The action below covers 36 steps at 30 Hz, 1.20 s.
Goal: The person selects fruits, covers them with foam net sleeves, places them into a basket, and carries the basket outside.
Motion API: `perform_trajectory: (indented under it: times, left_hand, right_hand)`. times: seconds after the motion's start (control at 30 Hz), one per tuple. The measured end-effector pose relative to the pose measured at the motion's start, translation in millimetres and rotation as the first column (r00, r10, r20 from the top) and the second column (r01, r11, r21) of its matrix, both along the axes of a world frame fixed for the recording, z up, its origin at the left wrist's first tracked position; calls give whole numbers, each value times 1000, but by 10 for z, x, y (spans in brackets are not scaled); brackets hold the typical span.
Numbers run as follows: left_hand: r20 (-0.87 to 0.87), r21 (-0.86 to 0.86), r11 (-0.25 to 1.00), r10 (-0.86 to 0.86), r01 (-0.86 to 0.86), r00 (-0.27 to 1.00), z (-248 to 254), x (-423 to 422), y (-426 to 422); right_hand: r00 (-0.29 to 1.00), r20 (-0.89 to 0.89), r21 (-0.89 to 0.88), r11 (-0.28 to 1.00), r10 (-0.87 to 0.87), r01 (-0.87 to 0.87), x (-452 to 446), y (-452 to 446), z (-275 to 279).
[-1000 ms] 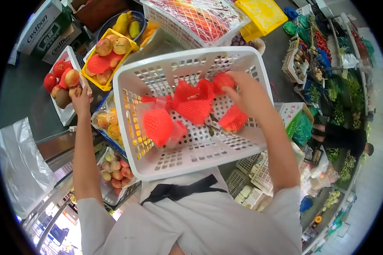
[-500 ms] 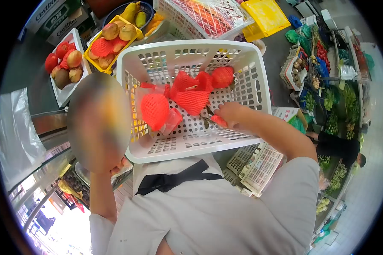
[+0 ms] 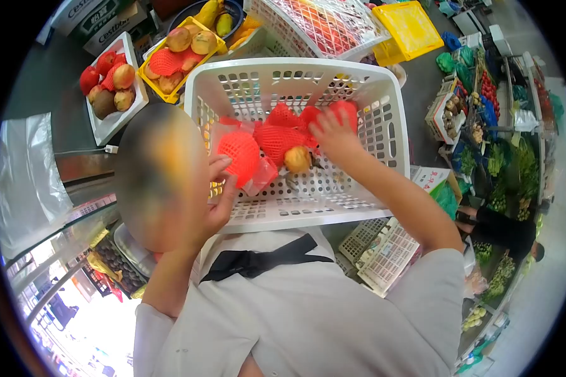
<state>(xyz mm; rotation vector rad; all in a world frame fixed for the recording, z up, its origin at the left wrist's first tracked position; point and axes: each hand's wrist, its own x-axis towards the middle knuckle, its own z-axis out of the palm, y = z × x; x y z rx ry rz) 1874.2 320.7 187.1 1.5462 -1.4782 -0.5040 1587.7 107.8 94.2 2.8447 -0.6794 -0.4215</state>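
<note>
A white perforated basket (image 3: 258,221) rests against my waist. Inside lie red foam nets (image 3: 275,139), a red-netted fruit (image 3: 238,156) on the left, clear plastic beside it, and a bare yellowish-brown fruit (image 3: 297,159) in the middle. My right hand (image 3: 334,135) is inside the basket with its fingers spread, touching red netting (image 3: 344,112) at the right. At the basket's left side my left hand (image 3: 220,188) has thumb and fingers apart, close to the red-netted fruit. A blurred oval hides part of what is around my left forearm.
A white tray of fruit (image 3: 138,103) and a yellow basket (image 3: 172,97) stand at the upper left. Behind are a wrapped white crate (image 3: 352,49) and a yellow crate (image 3: 409,30). Plastic bags (image 3: 31,182) hang left. A person in dark clothes (image 3: 506,232) is at the far right.
My right hand has moved up and right from the basket's lower middle. The yellowish-brown fruit now shows bare. My left hand has come from the fruit tray to the basket's left side.
</note>
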Motion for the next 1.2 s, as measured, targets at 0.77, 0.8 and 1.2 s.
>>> perform_trajectory:
  times: [0.77, 0.8, 1.2]
  left_hand:
    - [-109, -40, 997, -65, 61, 992, -123, -116, -147]
    - [-239, -38, 997, -73, 66, 968, -155, -96, -133]
    - [-552, 58, 986, 162, -157, 818, -84, 56, -101]
  right_hand:
    - [782, 219, 975, 158, -584, -155, 1106, 570, 1106]
    - [793, 249, 968, 177, -557, -179, 1077, 502, 1120]
    - [903, -227, 72, 918, -365, 390, -355, -1104, -971]
